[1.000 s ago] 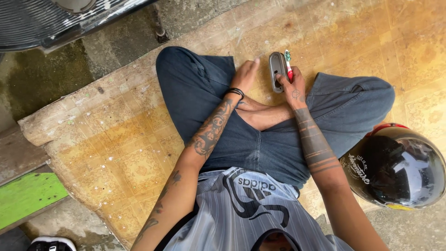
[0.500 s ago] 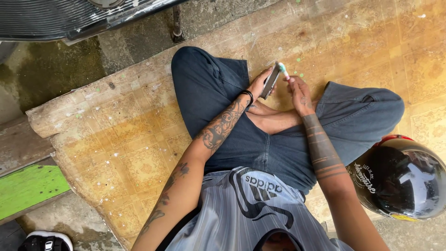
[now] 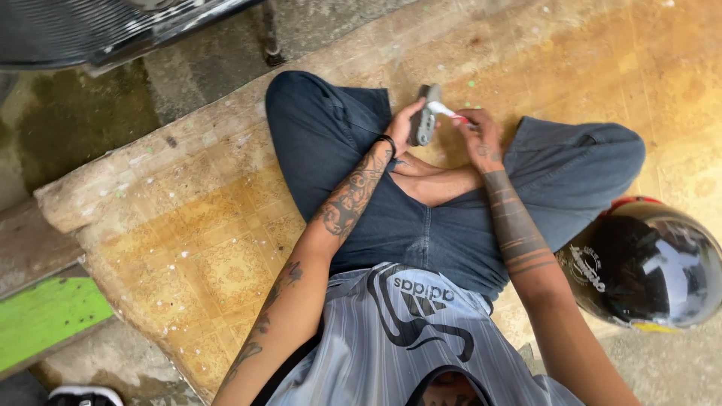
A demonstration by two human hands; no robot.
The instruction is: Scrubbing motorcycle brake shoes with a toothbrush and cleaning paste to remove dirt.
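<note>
The yellowed patterned floor covering (image 3: 203,256) fills most of the view, worn and flecked with pale spots, ending at a ragged edge beside damp grey concrete (image 3: 83,128). A person sits cross-legged on it in dark blue trousers (image 3: 353,158) and a grey striped jersey (image 3: 391,338) that bears a dark logo across the chest. To the person's right a glossy black motorcycle helmet (image 3: 647,263) with a red rim lies on the floor against the knee; a pale round sticker sits on its near side, its print too small to make out. At the lower left edge a bright green painted plank (image 3: 45,316) shows, and a dark metal grille (image 3: 90,30) crosses the top left corner.

Above the crossed ankles, the left hand (image 3: 402,124) grips a small grey flat device (image 3: 426,120), fingers wrapped closed around its edge and holding it upright. The right hand (image 3: 481,139) pinches a slim white tool with a red end (image 3: 451,114), fingertips together on it, its white tip touching the top of the device. A black band (image 3: 387,141) circles the left wrist.
</note>
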